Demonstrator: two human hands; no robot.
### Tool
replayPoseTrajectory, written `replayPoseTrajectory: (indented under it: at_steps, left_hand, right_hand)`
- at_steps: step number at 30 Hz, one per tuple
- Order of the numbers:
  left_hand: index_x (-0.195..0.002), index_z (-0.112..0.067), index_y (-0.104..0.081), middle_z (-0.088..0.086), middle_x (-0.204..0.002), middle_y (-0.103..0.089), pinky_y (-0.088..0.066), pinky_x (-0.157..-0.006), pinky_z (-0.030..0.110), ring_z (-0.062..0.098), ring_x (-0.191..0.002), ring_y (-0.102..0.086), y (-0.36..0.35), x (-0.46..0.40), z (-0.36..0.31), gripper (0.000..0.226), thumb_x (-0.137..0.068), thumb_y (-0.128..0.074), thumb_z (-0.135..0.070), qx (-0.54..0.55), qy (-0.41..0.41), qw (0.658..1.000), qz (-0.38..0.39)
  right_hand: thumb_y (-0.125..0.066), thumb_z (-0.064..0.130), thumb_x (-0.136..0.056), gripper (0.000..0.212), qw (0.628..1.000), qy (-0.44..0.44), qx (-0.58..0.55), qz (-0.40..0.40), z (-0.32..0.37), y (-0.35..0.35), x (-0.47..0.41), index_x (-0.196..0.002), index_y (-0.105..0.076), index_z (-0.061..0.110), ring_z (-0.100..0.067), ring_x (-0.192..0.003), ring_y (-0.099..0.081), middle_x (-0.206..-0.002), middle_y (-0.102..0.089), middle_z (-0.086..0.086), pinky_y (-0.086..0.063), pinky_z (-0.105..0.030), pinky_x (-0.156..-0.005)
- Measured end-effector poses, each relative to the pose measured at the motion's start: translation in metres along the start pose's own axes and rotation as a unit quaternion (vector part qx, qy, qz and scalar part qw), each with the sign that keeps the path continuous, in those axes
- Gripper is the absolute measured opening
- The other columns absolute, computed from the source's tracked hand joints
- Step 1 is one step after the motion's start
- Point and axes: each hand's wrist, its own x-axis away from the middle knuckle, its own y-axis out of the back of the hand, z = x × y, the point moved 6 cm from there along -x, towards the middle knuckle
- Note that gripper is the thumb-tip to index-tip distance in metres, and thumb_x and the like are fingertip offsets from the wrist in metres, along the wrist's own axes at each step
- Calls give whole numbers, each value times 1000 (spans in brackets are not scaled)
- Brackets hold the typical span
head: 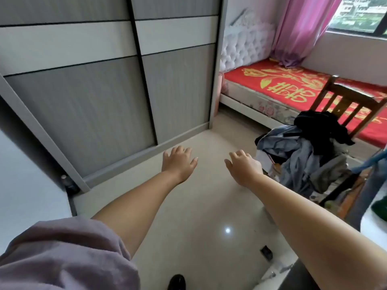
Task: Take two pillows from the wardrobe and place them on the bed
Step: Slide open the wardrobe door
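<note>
We note left hand and right hand spread, empty, centre frame. Wardrobe doors closed upper left; pillows unseen. Bed upper right. Risk: tripping on clothes pile while carrying.

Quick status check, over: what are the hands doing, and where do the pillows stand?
Left hand and right hand both open, empty. Wardrobe doors shut, no pillows visible. Bed bare; chair and clothes pile beside it.
</note>
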Motion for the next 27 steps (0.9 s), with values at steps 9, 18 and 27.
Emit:
replayPoseTrajectory:
  at_steps: [9,18,27]
  left_hand:
    - [-129,-19,-46,8,-130,-52,-31,-103,45,26,-126,-43,23,-149,54,43,-95,-34,-44,18,5,1000,-12]
    - [-129,-18,-47,11,-132,-51,-31,-101,43,28,-125,-43,51,-308,85,44,-96,-34,-45,13,1,1000,-4]
    - [-126,-17,-48,12,-132,-52,-32,-105,44,29,-126,-44,50,-494,42,43,-96,-35,-44,14,-48,998,-24]
  right_hand:
    - [-28,42,-101,43,1000,-6,8,4,25,8,-151,-128,-48,15,-31,-116,-51,-129,-51,-10,-44,-36,-74]
    - [-29,41,-101,41,1000,-8,-1,-13,39,34,-300,-125,-48,14,-32,-114,-51,-126,-50,-11,-46,-39,-78]
    - [-31,37,-101,35,998,-20,11,-52,-24,40,-469,-118,-51,14,-32,-108,-53,-121,-52,-11,-43,-36,-70]
